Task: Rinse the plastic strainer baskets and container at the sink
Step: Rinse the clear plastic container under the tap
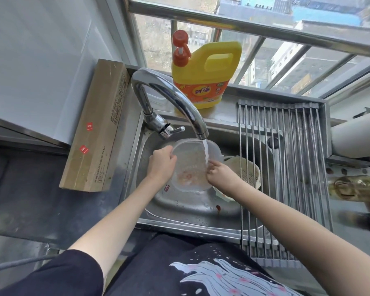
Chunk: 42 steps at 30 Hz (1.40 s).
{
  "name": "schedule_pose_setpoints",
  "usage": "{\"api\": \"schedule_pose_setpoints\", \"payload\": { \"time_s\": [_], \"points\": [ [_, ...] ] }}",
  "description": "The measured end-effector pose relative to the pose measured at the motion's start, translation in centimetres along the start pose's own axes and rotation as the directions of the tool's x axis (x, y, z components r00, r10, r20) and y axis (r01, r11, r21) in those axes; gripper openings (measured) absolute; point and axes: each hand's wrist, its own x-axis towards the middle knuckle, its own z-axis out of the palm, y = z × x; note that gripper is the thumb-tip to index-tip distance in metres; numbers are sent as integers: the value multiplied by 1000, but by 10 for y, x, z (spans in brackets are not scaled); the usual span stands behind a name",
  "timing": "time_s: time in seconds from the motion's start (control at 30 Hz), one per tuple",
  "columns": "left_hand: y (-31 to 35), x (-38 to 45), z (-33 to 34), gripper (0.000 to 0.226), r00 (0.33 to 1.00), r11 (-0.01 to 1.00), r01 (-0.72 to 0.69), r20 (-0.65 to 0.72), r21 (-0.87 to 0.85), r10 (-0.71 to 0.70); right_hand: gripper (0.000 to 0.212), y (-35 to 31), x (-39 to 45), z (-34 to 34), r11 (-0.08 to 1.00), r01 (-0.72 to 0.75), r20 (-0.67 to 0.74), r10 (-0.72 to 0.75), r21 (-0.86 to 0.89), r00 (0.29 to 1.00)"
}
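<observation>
Red oval logo reading "奇强" on yellow detergent jug point(203, 77) behind faucet point(169, 99); print on cardboard box point(98, 124) left of faucet illegible.

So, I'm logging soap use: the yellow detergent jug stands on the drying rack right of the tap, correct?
Not quite. The head view shows the yellow detergent jug standing on the window ledge behind the tap, not on the drying rack.
</observation>
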Motion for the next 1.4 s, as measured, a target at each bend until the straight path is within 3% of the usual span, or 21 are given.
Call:
{"api": "schedule_pose_setpoints", "payload": {
  "time_s": [0.13,0.23,0.33,0.43,0.57,0.67,0.77,0.9,1.07,1.17,1.27,1.33,1.4],
  "points": [
    [1,-3,5,33,998,993,66,15,-102,-65,68,-17,-8,-20,917,-311,113,291,249,950],
    [8,-6,7,34,996,975,88,13,-205,-87,76,-34,-2,-36,767,-469,148,453,437,879],
    [11,-10,8,35,989,945,144,2,-295,-150,74,-33,5,-43,809,-366,27,399,460,917],
    [7,-8,10,34,986,930,158,9,-332,-165,46,-29,0,-43,855,-281,18,304,436,952],
    [3,-3,14,36,975,844,222,101,-489,-198,71,-35,-2,-41,738,-191,-61,300,648,952],
    [4,-1,13,31,973,826,226,159,-517,-167,85,-40,-2,-40,789,-194,-66,285,583,956],
    [-4,-1,13,27,950,772,309,209,-555,-230,74,-41,1,-46,773,-270,-16,340,575,940],
    [-8,-6,16,23,895,609,445,313,-656,-318,29,-43,-1,-46,870,-279,-93,343,407,935],
    [-7,-10,27,22,842,393,530,413,-751,-346,32,-34,-6,-47,938,-238,-122,275,252,954],
    [-8,-9,29,22,843,386,531,425,-754,-328,32,-33,-6,-52,925,-274,-127,315,265,941],
    [-3,-11,32,19,847,375,529,455,-761,-273,53,-41,2,-61,851,-328,-43,377,409,925],
    [-3,-13,35,20,843,357,536,470,-765,-261,42,-40,10,-70,800,-326,18,368,504,930],
    [-4,-14,38,21,835,310,547,484,-778,-260,30,-40,12,-73,815,-325,28,356,480,934]
  ]
}}
